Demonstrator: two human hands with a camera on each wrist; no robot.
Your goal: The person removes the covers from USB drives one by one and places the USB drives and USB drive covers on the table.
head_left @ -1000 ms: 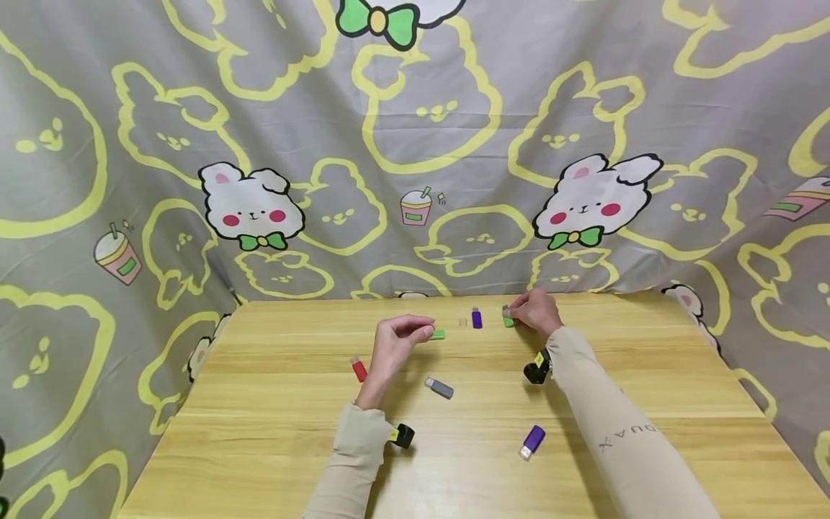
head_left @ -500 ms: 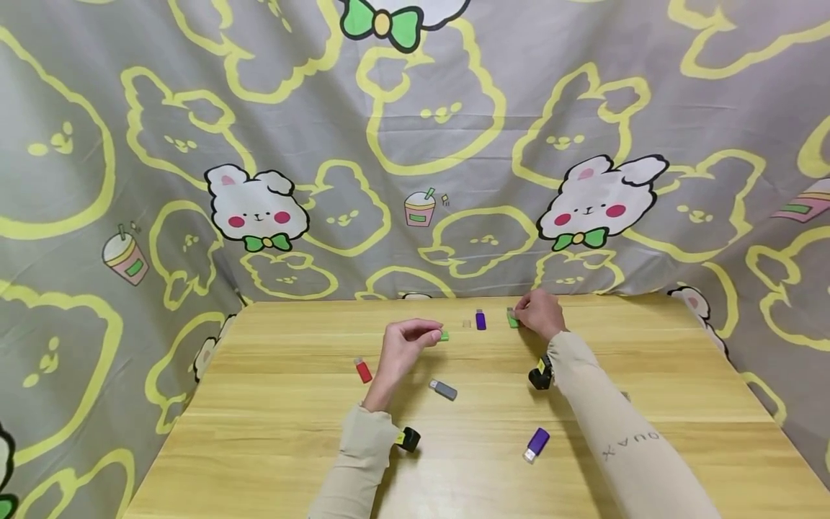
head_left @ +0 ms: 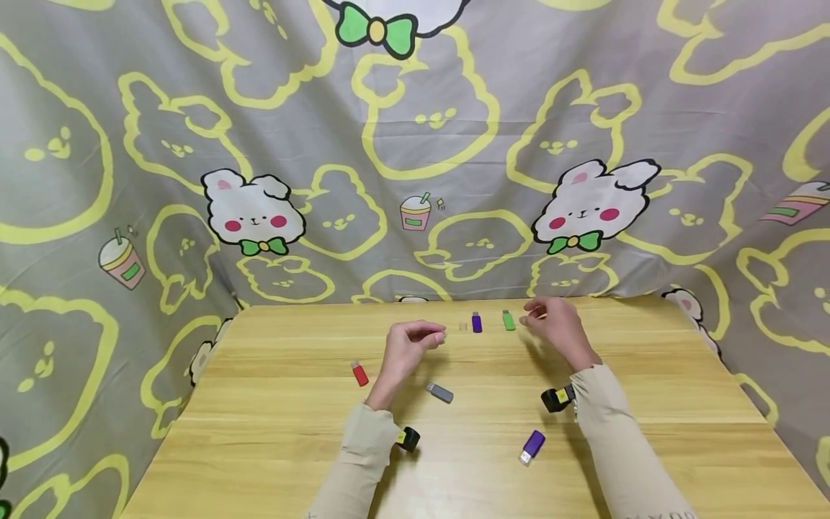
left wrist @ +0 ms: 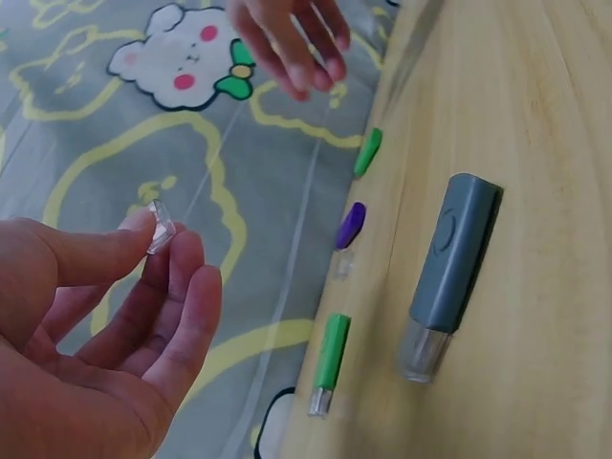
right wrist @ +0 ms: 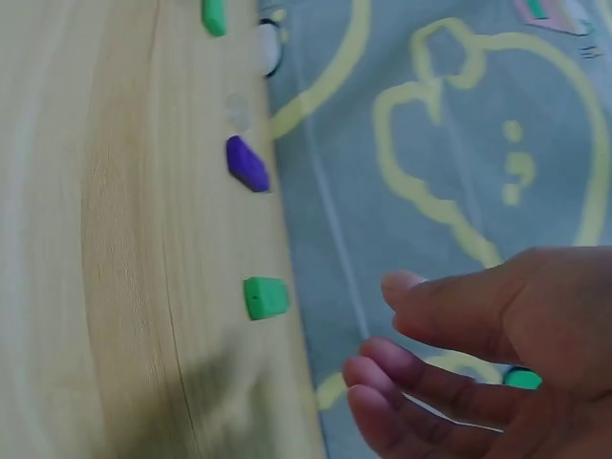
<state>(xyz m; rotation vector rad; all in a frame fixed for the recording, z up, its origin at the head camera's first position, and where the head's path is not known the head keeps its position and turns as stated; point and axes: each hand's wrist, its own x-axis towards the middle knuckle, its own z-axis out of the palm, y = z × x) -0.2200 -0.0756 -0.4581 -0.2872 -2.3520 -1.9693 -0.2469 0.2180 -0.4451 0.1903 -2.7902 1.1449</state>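
Observation:
My left hand (left wrist: pixel 164 247) pinches a small clear cap (left wrist: pixel 158 226) between thumb and fingertips, just above the table; in the head view this hand (head_left: pixel 437 334) is at mid-table. Below it lies a green USB stick (left wrist: pixel 330 356) with its metal plug bare. Near the back edge, my right hand (head_left: pixel 535 317) hovers open and holds nothing, just right of another green stick (head_left: pixel 509 321) (right wrist: pixel 265 297). A purple stick (head_left: pixel 476 322) (right wrist: pixel 247 163) and a loose clear cap (head_left: pixel 463 326) (left wrist: pixel 342 264) lie in the same row.
A red stick (head_left: pixel 359 373) lies left of my left wrist, a grey stick (head_left: pixel 440 393) (left wrist: pixel 448 273) in the middle, and a second purple stick (head_left: pixel 532 445) nearer me. The wooden table (head_left: pixel 272 432) is backed by a rabbit-print cloth (head_left: pixel 415 144).
My right hand let go of the far green stick and drew back to the right, fingers spread. The green stick has left my left fingertips; they now pinch only the clear cap.

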